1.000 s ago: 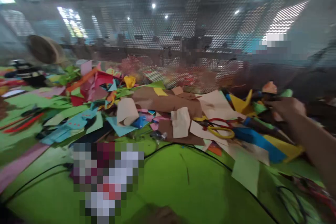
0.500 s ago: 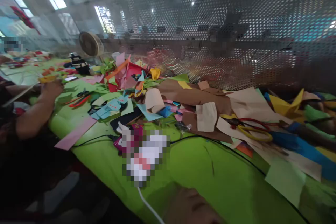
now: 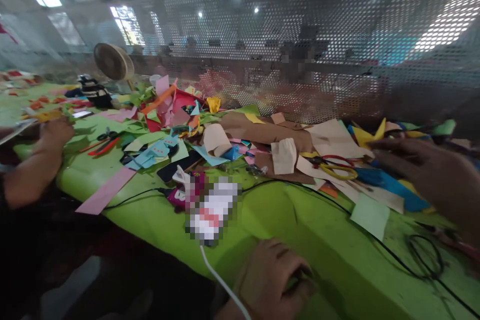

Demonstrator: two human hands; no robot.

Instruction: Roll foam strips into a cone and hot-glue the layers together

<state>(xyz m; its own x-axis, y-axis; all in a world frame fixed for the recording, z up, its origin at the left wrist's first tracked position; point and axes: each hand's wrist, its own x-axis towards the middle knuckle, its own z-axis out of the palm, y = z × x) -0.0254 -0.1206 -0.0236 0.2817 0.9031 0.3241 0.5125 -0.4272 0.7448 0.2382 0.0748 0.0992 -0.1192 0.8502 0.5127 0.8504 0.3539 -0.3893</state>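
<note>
My left hand [image 3: 272,277] rests on the green tabletop at the bottom of the view, its fingers curled loosely with a dark hollow and nothing visible inside. Just beyond it lies a phone [image 3: 215,210], blurred out, with a white cable [image 3: 221,280] running past my wrist. From the right edge my right hand [image 3: 423,162] reaches over the paper scraps, fingers stretched toward the left. Its fingertips are near a yellow paper piece [image 3: 365,135]; I cannot tell whether they touch it. Scissors with red and yellow handles [image 3: 339,167] lie left of that hand.
Coloured paper scraps [image 3: 168,105] heap along the perforated metal screen [image 3: 262,35]. A black cable [image 3: 375,247] crosses the table on the right. A fan [image 3: 112,62] stands at the back left. Another person's arm [image 3: 37,165] leans in from the left, near orange-handled scissors [image 3: 105,145].
The view has turned rightward, so the table's items sit further left. My right hand now shows plainly over the scraps. More of my left hand is in view.
</note>
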